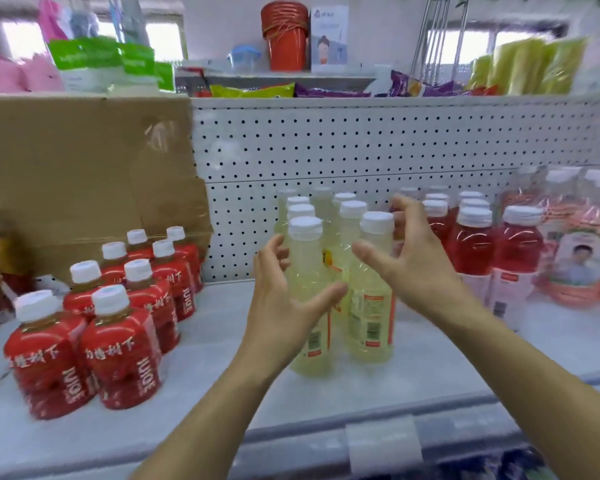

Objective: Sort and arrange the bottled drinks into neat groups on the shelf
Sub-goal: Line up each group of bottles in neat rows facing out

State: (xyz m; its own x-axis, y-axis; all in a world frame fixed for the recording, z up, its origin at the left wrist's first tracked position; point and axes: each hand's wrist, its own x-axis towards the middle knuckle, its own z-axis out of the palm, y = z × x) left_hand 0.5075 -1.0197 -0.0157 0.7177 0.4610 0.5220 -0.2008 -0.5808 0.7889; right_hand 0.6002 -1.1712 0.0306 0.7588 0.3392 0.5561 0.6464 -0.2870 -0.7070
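"While those hands hover mid-shelf, what are they after?"

"Tall, clear plastic bottles of pale yellow drink (371,306) with white caps, clustered centre on the white shelf (222,358) before the white pegboard (361,150). The left-hand grip (284,292) curves round the front-left one, thumb across its front; squeezing or not, I cannot tell. The right-hand grip (409,265) is spread apart beside the front-right bottle."

"How will they handle?"

"Full, so weighty, I'd judge; thin walls give and the film is slick. Take the waist, not the cap."

"How many?"

"Seven or eight yellow; the back ones blur. Eight squat red-wrapped bottles (118,358) left, roughly seven clear red ones (516,251) right."
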